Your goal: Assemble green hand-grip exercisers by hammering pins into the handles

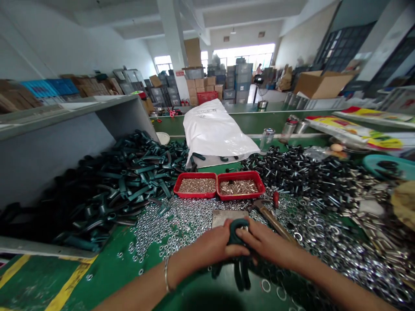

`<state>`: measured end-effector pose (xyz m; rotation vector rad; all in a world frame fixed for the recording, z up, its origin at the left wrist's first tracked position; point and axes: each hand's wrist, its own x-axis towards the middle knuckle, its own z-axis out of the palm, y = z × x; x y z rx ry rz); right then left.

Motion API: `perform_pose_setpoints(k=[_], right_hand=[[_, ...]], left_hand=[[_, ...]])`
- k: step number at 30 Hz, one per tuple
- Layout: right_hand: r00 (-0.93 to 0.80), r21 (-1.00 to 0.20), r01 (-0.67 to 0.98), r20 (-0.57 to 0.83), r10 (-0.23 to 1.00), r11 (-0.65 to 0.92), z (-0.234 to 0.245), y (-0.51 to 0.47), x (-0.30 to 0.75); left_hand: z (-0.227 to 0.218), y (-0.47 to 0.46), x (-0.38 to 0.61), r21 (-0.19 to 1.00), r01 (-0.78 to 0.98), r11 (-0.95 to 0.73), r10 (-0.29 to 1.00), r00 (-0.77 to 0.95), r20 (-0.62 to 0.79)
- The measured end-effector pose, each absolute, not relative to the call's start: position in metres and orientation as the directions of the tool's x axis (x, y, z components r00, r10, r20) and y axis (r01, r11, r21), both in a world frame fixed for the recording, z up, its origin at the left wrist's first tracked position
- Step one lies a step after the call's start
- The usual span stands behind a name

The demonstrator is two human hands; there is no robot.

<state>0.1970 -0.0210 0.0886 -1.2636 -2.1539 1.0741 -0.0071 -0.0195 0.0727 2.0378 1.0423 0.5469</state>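
My left hand (210, 246) and my right hand (262, 242) both grip a dark green plastic-handled tool (238, 242), possibly a clamp or pliers, just above a flat steel plate (228, 218). Its two handles hang down toward me, and my fingers hide its head. A hammer with a wooden handle (272, 222) lies close to my right hand on a layer of loose steel nuts and washers (181, 224). A large heap of similar dark green parts (119, 185) fills the grey bin on my left.
Two red trays (218, 185) of small metal pins stand ahead. Black bolts (292, 177) and silver tubes (366, 203) cover the green bench on the right, with a white sack (214, 129) and metal cans beyond. Stacked crates and cardboard boxes line the far room.
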Motion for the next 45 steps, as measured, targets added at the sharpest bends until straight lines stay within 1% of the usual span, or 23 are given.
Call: perform_pose_setpoints(k=[1,3,5,6,7,9,11,13,14,15,17,20,23,26,32,34,35,37,38,39,41,43,45], right_hand=[[-0.494,-0.745,0.577,0.008,0.87,0.334,0.084,-0.005,0.198],[-0.475,-0.599,0.673,0.099,0.874,0.434,0.078,0.03,0.202],[-0.445,-0.439,0.767,0.161,0.881,0.468,0.076,0.066,0.209],[-0.433,-0.39,0.797,0.165,0.886,0.462,0.075,0.083,0.213],[-0.423,-0.357,0.819,0.153,0.893,0.449,0.074,0.099,0.217],[-0.413,-0.335,0.841,0.109,0.904,0.425,0.07,0.126,0.221],[-0.408,-0.312,0.861,0.052,0.912,0.403,0.063,0.147,0.22],[-0.389,-0.277,0.886,-0.011,0.921,0.371,0.056,0.162,0.213],[-0.372,-0.255,0.901,-0.038,0.927,0.351,0.052,0.167,0.208],[-0.352,-0.231,0.915,-0.059,0.934,0.33,0.048,0.17,0.203],[-0.314,-0.195,0.936,-0.081,0.946,0.294,0.042,0.173,0.196],[-0.289,-0.185,0.945,-0.082,0.954,0.27,0.036,0.171,0.192],[-0.284,-0.213,0.94,-0.055,0.957,0.267,0.033,0.165,0.194],[-0.285,-0.266,0.924,-0.001,0.959,0.274,0.031,0.161,0.196],[-0.257,-0.42,0.857,0.155,0.954,0.299,0.045,0.165,0.197],[-0.244,-0.476,0.82,0.211,0.947,0.318,0.055,0.155,0.202],[-0.248,-0.497,0.8,0.234,0.94,0.335,0.059,0.145,0.205],[-0.307,-0.56,0.73,0.243,0.92,0.392,0.062,0.117,0.213],[-0.354,-0.601,0.683,0.223,0.908,0.414,0.059,0.101,0.217],[-0.411,-0.658,0.624,0.183,0.893,0.422,0.053,0.084,0.22],[-0.471,-0.74,0.559,0.087,0.878,0.374,0.037,0.056,0.225],[-0.449,-0.769,0.567,0.011,0.893,0.295,0.019,0.04,0.226],[-0.402,-0.769,0.591,-0.02,0.916,0.243,0.008,0.035,0.225]], left_hand=[[0.069,-0.005,-0.009,0.761,0.513,-0.397,0.806,0.591,0.022],[0.062,0.021,-0.012,0.657,0.631,-0.414,0.79,0.607,-0.086],[0.06,0.041,-0.012,0.513,0.745,-0.427,0.794,0.58,-0.181],[0.062,0.049,-0.012,0.443,0.779,-0.445,0.802,0.566,-0.191],[0.066,0.056,-0.011,0.383,0.797,-0.467,0.81,0.559,-0.174],[0.078,0.073,-0.008,0.278,0.817,-0.506,0.831,0.548,-0.098],[0.09,0.095,-0.003,0.139,0.835,-0.533,0.839,0.543,-0.045],[0.094,0.119,0.006,-0.007,0.834,-0.552,0.833,0.551,-0.047],[0.092,0.131,0.011,-0.055,0.823,-0.565,0.825,0.561,-0.068],[0.088,0.141,0.017,-0.082,0.81,-0.581,0.814,0.573,-0.095],[0.076,0.156,0.028,-0.088,0.794,-0.602,0.797,0.589,-0.133],[0.057,0.165,0.036,-0.091,0.788,-0.609,0.791,0.595,-0.144],[0.048,0.163,0.033,-0.066,0.789,-0.611,0.79,0.604,-0.104],[0.044,0.159,0.029,-0.019,0.802,-0.597,0.802,0.597,-0.02],[0.054,0.152,0.03,0.102,0.892,-0.441,0.891,0.421,0.167],[0.061,0.143,0.021,0.222,0.881,-0.417,0.899,0.364,0.243],[0.064,0.136,0.014,0.316,0.851,-0.419,0.898,0.337,0.285],[0.066,0.114,-0.005,0.543,0.725,-0.423,0.901,0.275,0.335],[0.064,0.1,-0.015,0.658,0.636,-0.402,0.914,0.244,0.323],[0.061,0.085,-0.024,0.765,0.542,-0.349,0.937,0.216,0.274],[0.051,0.054,-0.036,0.929,0.333,-0.16,0.982,0.151,0.114],[0.042,0.028,-0.041,0.986,0.169,0.005,0.997,0.081,-0.019],[0.034,0.01,-0.04,0.993,0.093,0.071,0.997,0.005,-0.071]])
